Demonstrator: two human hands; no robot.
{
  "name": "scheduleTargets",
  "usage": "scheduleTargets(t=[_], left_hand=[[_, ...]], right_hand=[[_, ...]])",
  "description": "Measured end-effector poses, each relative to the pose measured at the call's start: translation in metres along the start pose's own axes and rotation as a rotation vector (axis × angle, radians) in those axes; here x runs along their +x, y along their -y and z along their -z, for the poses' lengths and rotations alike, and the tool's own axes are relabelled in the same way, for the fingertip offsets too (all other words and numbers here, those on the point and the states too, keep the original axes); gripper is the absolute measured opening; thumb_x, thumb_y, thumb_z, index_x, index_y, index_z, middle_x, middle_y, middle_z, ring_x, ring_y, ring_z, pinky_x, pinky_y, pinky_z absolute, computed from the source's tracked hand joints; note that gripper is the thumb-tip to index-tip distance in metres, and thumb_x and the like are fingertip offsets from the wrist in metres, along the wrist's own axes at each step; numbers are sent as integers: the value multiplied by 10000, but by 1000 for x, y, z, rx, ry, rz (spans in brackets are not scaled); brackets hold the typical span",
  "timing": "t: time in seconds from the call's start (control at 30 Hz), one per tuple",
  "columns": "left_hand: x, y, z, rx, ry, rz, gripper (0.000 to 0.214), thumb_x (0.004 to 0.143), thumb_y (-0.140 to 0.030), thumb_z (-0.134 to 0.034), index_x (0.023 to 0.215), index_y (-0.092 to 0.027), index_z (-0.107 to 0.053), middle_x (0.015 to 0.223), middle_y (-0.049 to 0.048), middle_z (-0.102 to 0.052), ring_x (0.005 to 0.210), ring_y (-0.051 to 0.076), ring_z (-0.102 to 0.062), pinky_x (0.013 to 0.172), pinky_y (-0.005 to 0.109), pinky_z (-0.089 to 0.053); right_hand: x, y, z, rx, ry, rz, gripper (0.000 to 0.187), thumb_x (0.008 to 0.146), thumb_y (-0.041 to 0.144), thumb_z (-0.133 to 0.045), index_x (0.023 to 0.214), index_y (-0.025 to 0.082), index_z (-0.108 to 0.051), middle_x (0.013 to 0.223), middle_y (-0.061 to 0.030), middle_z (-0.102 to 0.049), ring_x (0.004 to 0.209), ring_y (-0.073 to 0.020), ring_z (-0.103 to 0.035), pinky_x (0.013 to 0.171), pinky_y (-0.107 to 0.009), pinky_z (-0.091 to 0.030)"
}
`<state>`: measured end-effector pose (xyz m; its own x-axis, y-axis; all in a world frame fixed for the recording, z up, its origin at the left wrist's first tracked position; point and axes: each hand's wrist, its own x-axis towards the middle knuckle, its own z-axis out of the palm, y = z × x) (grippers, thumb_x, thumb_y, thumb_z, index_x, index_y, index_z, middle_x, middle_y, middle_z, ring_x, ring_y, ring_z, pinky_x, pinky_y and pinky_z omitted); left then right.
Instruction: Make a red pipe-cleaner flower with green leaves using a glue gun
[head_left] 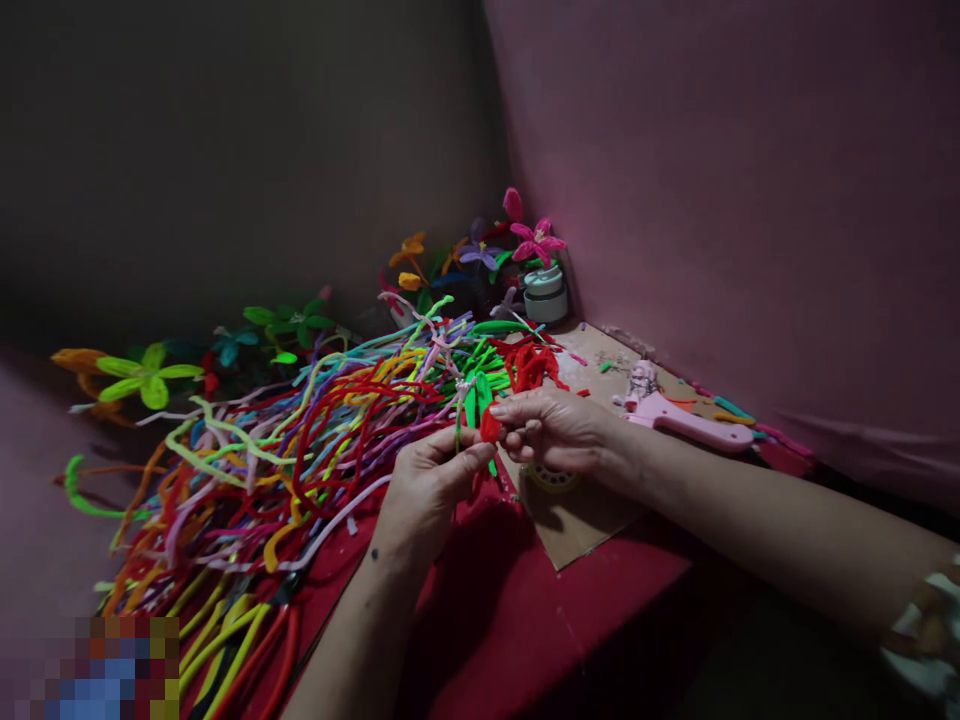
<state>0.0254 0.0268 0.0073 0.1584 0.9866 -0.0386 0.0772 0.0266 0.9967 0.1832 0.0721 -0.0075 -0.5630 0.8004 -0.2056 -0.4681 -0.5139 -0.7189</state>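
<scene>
My left hand (429, 478) and my right hand (556, 428) meet at the middle of the picture, both closed in a pinch on a small pipe-cleaner flower (488, 423) with a red bud and a green stem and leaves. The flower stands upright between my fingertips. Right behind it and to the left spreads a big heap of loose pipe cleaners (300, 440) in many colours, lying on a red cloth (525, 620).
A pink glue gun (686, 420) lies on a cardboard sheet (581, 520) to the right. Finished pipe-cleaner flowers (525, 240) stand in the corner by a small round pot (545, 295); green ones (146, 375) lie at far left. Pink walls close in behind and right.
</scene>
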Motion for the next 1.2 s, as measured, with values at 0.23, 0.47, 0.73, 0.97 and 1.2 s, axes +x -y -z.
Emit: scheduleTargets(t=[0.23,0.47,0.73,0.97,1.2], left_hand=[[2,6,-2,-91,-8,-24,152,703,-258,-680,666,-142,-589,493,-61,-416,433,33,-317,429,177,-250],[5,8,1,-211,-2,30,138,699,-244,-679,692,-142,-586,496,-63,-402,407,23,-287,399,169,-210],[4,5,0,-178,-30,44,174,673,-266,-688,642,-136,-577,468,-64,-390,393,23,-277,391,170,-194],[0,1,-4,-60,-5,30,170,681,-280,-694,683,-129,-616,484,-60,-421,418,24,-300,411,165,-219],[-2,2,-7,-35,-39,-35,125,706,-259,-670,720,-142,-626,511,-53,-439,453,35,-330,443,171,-256]], right_hand=[[0,-3,1,80,28,42,95,678,96,-643,660,123,-553,524,17,-556,455,-62,-497,420,-173,-347],[-4,0,-1,-42,62,201,238,635,65,-669,847,120,-578,579,8,-602,459,-88,-551,453,-200,-396],[-8,1,-5,-74,57,227,213,591,58,-629,791,124,-599,570,9,-601,473,-95,-541,481,-223,-398],[-6,1,-3,-82,21,177,82,691,188,-632,649,126,-598,533,10,-586,437,-82,-513,445,-218,-371],[-2,-2,0,19,-16,92,72,664,113,-620,602,110,-584,491,6,-570,426,-66,-494,418,-186,-347]])
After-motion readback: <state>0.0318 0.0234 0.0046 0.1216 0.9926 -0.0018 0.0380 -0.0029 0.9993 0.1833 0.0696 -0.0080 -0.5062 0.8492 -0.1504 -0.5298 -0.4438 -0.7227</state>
